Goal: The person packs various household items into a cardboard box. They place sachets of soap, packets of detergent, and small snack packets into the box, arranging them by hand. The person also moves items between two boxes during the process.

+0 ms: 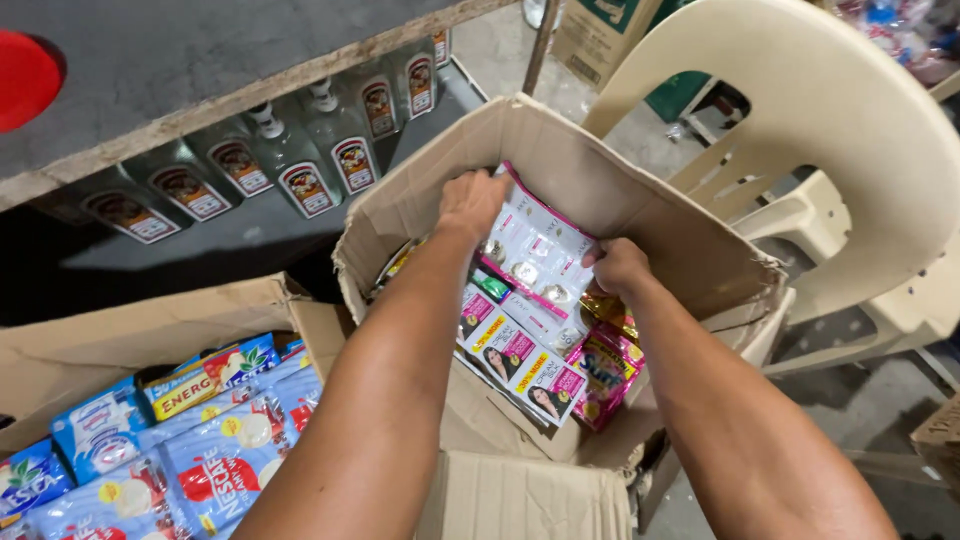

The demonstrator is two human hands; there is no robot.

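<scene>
Two hands, left hand point(470, 203) and right hand point(617, 265), grip white-pink sachet strips point(530, 270) inside open cardboard box point(600, 190); concrete floor point(850, 400), beige plastic chair point(840, 130) beside.

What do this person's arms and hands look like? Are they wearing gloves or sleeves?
Both arms are bare up to the picture's edge: no sleeves show. The left hand and right hand wear no gloves, and no watch, ring or bracelet can be seen on either.

Chair: cream plastic chair point(850, 130) at right, just beside the open box.
Bottles: a row of clear glass bottles point(300, 160) with red-and-white labels, lying beneath the shelf.
Shelf: grey board point(150, 60) with a worn wooden edge, upper left.
Second box: cardboard box point(120, 330) at lower left, filled with blue packets point(215, 460).
Floor: grey concrete floor point(870, 410).
</scene>
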